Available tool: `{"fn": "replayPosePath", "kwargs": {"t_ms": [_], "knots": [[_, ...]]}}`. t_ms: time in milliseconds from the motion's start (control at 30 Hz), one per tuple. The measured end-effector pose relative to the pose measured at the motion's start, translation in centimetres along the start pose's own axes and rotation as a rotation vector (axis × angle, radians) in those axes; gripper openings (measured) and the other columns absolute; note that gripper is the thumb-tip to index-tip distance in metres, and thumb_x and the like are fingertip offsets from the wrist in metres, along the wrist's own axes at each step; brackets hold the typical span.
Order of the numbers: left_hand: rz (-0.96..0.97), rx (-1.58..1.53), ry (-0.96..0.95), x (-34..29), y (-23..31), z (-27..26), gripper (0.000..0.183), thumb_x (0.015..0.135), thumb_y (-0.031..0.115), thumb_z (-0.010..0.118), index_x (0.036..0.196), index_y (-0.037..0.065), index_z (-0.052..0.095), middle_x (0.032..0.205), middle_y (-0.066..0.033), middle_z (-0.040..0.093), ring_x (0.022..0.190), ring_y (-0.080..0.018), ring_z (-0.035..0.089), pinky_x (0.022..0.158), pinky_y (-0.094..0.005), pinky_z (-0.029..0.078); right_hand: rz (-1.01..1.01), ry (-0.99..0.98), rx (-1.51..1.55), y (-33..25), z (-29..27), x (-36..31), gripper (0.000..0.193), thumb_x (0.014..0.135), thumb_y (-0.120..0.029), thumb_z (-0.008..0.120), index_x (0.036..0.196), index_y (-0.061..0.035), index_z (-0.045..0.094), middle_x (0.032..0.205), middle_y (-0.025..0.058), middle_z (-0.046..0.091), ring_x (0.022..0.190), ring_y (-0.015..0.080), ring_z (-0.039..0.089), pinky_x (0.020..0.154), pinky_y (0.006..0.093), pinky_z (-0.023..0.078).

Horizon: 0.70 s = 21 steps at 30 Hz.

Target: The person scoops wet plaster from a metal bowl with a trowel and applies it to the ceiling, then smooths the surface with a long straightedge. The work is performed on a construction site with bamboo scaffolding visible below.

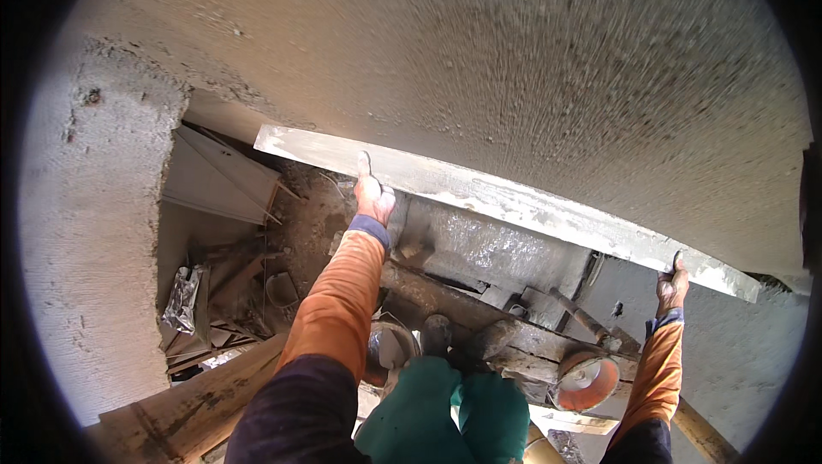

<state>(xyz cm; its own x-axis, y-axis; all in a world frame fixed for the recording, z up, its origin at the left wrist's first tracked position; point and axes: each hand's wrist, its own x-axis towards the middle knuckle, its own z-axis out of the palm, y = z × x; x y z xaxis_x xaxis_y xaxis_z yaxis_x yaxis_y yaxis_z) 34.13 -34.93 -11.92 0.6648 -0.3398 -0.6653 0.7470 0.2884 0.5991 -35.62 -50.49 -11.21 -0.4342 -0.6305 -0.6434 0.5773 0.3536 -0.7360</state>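
Note:
A long, pale straightedge, smeared with wet mortar, runs across the middle, tilted down to the right. It lies along the lower part of a rough plastered wall; whether its whole length touches the plaster I cannot tell. My left hand grips it left of its middle, thumb up on its face. Close to the right end, my right hand holds it the same way. The fingers of both hands are mostly hidden behind the board.
Wooden planks lie below by my boots. An orange-rimmed bucket stands at right, another bucket between my left arm and legs. A thick pole crosses lower left, below a plastered pillar. Scrap boards lie beyond.

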Motion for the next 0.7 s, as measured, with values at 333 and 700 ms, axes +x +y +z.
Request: {"fn": "replayPosePath", "kwargs": {"t_ms": [333,700], "knots": [[0.009,-0.005,0.027,-7.2,6.9,6.8,0.052,0.091,0.035,0.071,0.13,0.004,0.055,0.119,-0.0065,0.062,0.107,-0.0208,0.06,0.093,-0.037,0.051,-0.034,0.005,-0.031,-8.9,3.2,-6.1,0.037,0.1,-0.022,0.054,0.133,-0.006,0.056,0.135,0.0023,0.058,0.124,0.0219,0.05,0.109,0.0483,0.032],[0.049,-0.041,-0.052,-14.0,11.8,11.6,0.056,0.091,0.033,0.071,0.134,0.004,0.051,0.124,-0.0083,0.06,0.11,-0.0239,0.059,0.097,-0.041,0.049,-0.051,0.002,0.025,-16.7,5.1,-12.5,0.031,0.098,-0.018,0.06,0.126,-0.0038,0.06,0.123,0.0061,0.063,0.11,0.0239,0.058,0.099,0.0497,0.044]]}}
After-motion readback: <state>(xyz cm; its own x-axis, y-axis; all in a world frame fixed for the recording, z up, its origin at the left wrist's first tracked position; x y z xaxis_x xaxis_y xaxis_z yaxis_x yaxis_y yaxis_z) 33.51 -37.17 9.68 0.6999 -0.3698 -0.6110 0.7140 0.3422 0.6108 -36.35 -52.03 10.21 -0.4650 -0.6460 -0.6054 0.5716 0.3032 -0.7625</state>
